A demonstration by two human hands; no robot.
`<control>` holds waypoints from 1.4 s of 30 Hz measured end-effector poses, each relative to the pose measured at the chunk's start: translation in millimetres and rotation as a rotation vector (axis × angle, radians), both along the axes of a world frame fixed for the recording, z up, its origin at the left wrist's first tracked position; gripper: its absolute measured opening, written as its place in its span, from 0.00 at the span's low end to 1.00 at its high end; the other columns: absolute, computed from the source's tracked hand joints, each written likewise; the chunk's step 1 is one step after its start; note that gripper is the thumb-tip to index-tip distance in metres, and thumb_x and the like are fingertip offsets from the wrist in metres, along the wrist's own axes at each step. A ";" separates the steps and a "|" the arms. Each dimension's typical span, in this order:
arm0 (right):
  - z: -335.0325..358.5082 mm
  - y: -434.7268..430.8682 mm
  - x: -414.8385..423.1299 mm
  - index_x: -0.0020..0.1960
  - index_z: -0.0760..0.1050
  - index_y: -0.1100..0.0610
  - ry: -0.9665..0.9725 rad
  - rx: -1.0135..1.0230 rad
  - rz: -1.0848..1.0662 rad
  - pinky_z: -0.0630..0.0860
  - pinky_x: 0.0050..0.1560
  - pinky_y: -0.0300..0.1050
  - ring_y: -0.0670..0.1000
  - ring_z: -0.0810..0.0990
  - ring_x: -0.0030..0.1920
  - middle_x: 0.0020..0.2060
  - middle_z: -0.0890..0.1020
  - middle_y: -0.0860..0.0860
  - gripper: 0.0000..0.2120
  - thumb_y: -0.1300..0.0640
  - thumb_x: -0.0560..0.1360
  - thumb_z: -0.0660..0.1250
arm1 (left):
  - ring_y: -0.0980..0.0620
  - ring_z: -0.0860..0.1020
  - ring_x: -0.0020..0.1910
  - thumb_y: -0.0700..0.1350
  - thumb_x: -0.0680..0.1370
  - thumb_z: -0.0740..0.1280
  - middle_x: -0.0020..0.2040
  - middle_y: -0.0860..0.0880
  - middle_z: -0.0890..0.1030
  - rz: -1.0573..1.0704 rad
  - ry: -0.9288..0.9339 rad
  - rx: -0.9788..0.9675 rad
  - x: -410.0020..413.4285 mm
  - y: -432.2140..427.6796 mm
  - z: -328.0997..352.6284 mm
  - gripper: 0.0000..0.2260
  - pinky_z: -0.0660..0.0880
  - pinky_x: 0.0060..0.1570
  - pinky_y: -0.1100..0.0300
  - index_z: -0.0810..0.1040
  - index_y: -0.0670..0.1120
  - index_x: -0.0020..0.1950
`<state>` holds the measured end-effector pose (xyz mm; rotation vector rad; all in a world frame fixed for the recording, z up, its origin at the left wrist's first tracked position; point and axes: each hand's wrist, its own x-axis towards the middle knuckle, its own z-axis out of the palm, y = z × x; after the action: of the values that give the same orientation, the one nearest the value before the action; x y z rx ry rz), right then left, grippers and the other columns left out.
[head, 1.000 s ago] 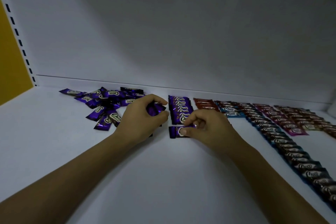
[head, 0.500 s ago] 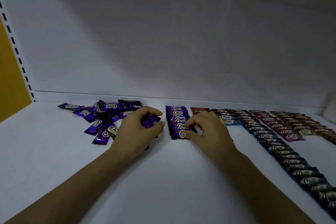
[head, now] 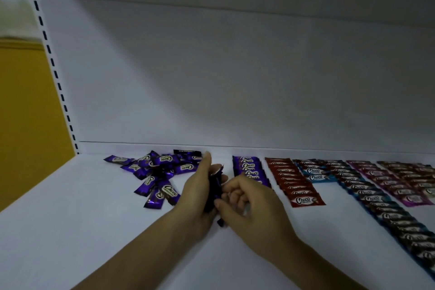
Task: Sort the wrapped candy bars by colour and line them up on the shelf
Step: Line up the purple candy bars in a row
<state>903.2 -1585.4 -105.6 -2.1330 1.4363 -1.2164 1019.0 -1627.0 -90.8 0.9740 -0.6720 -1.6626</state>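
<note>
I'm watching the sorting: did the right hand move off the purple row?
Yes. The right hand left the purple row, going leftward to the purple bars in the left hand.

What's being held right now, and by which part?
The left hand grips a few purple candy bars around their middle. The right hand touches their near end; whether it pinches one cannot be told.

loose bars left on shelf, held bars between, rows right
</note>
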 end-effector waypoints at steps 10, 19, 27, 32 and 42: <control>2.4 -0.4 -4.1 0.38 0.71 0.45 -0.003 0.073 -0.027 0.70 0.34 0.31 0.37 0.74 0.34 0.29 0.73 0.40 0.11 0.49 0.69 0.75 | 0.54 0.72 0.27 0.45 0.77 0.68 0.34 0.48 0.74 0.046 0.061 -0.121 0.2 -4.7 1.6 0.06 0.71 0.25 0.63 0.74 0.44 0.48; 20.2 -1.6 -15.9 0.46 0.77 0.55 -0.536 0.325 0.018 0.79 0.37 0.44 0.49 0.83 0.31 0.35 0.84 0.52 0.03 0.62 0.74 0.69 | 0.54 0.64 0.25 0.41 0.78 0.63 0.34 0.50 0.71 0.174 -0.209 -0.288 28.7 -10.2 12.3 0.04 0.59 0.19 0.67 0.77 0.46 0.50; 24.8 0.9 -31.9 0.45 0.79 0.52 -0.586 0.243 0.015 0.74 0.33 0.30 0.42 0.82 0.35 0.35 0.84 0.47 0.09 0.65 0.75 0.66 | 0.59 0.65 0.23 0.52 0.74 0.70 0.27 0.54 0.70 -0.120 -0.506 -0.596 10.9 6.8 1.7 0.08 0.60 0.22 0.67 0.80 0.49 0.38; 27.6 2.6 -45.4 0.45 0.80 0.50 -0.366 0.205 0.005 0.76 0.40 0.33 0.43 0.82 0.38 0.38 0.84 0.49 0.12 0.67 0.73 0.68 | 0.63 0.69 0.24 0.44 0.79 0.66 0.26 0.57 0.73 -0.164 -0.587 -0.727 7.7 6.7 -5.9 0.13 0.64 0.24 0.73 0.79 0.55 0.35; 16.6 -3.1 -71.8 0.44 0.83 0.46 0.095 0.286 -0.219 0.74 0.58 0.53 0.44 0.80 0.45 0.38 0.82 0.39 0.05 0.56 0.70 0.74 | 0.65 0.71 0.25 0.37 0.80 0.62 0.29 0.59 0.73 -0.036 -0.684 -0.659 14.5 -7.5 -18.7 0.14 0.66 0.26 0.73 0.78 0.55 0.57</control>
<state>831.4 -1588.4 -89.0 -1.9018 1.8028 -0.9193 1033.5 -1634.6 -109.5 1.0192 -1.5773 -0.9802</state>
